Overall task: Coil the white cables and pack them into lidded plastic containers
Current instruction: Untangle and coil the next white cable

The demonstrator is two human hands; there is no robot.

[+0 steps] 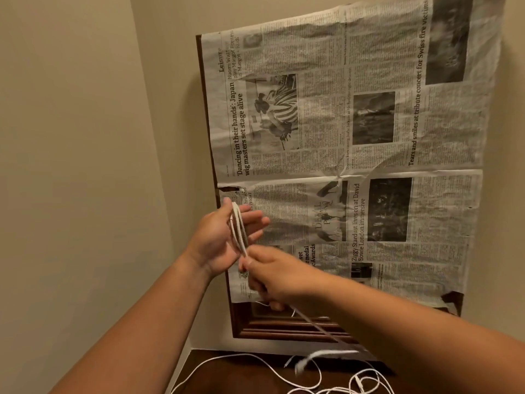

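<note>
At the far left there is only a plain beige wall (pixel 71 137). Next to it the left hand (pixel 216 240) is raised with the palm turned inward. Its fingers (pixel 255 220) are stretched out almost straight and a little spread, and the thumb points up. They do not close; they carry several long loops of a thin white cable (pixel 238 226), which lie across the hand from the thumb down to the heel of the palm.

Just below and to the right, the right hand (pixel 279 282) touches the lower end of the loops. Its fingers (pixel 252 264) are curled and pinch the cable there. From this hand the free part of the cable runs down to the right, blurred, towards the near edge.

Behind the hands a large creased newspaper sheet (pixel 312 123) covers a dark wooden frame (pixel 284 328) on the wall. Below, on the dark brown wooden bench (pixel 233 376), more loose white cables (pixel 360 378) lie tangled. No plastic container is in view.

I judge the step is the coiling of the first cable, with much length left. The next move probably asks the right hand to lead the strand up and around the left hand for another loop, with light tension, so that the loops do not slip off the straight fingers.
</note>
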